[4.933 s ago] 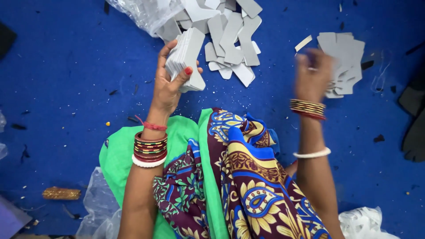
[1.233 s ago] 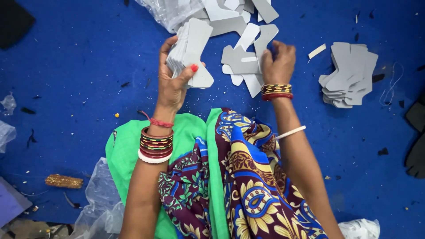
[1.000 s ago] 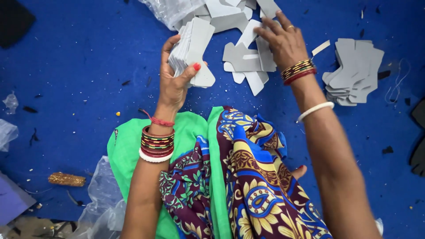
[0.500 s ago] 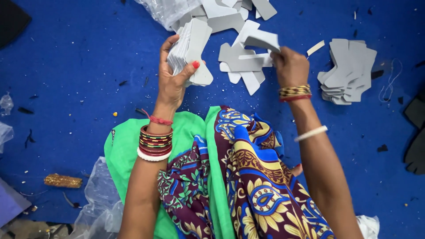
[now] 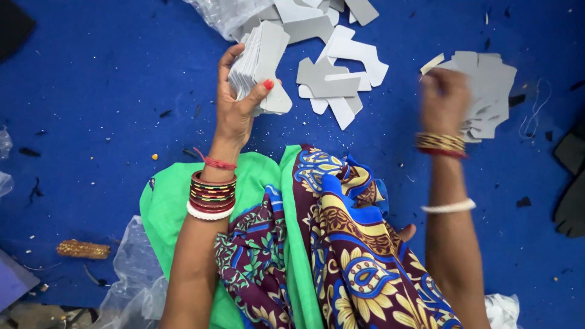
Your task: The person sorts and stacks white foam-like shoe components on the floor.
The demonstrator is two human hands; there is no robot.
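Note:
My left hand (image 5: 234,109) is shut on an upright stack of grey card cut-outs (image 5: 259,61), thumb pressed on its front. My right hand (image 5: 445,97) is blurred with motion and hovers over a flat pile of the same grey cut-outs (image 5: 490,91) on the blue floor at the right. The blur hides whether its fingers carry a piece. Between the two hands, loose grey cut-outs (image 5: 341,79) lie scattered on the floor. A small cream strip (image 5: 432,63) lies beside the right pile.
A clear plastic bag (image 5: 222,12) with more cut-outs lies at the top. Crumpled plastic (image 5: 131,274) and a gold-coloured roll (image 5: 82,248) lie at the lower left. Dark objects (image 5: 573,183) sit at the right edge. My patterned and green cloth (image 5: 317,244) covers the near floor.
My right hand lifted a grey piece from the loose scatter and swung right to the pile there. The left hand kept its stack in place.

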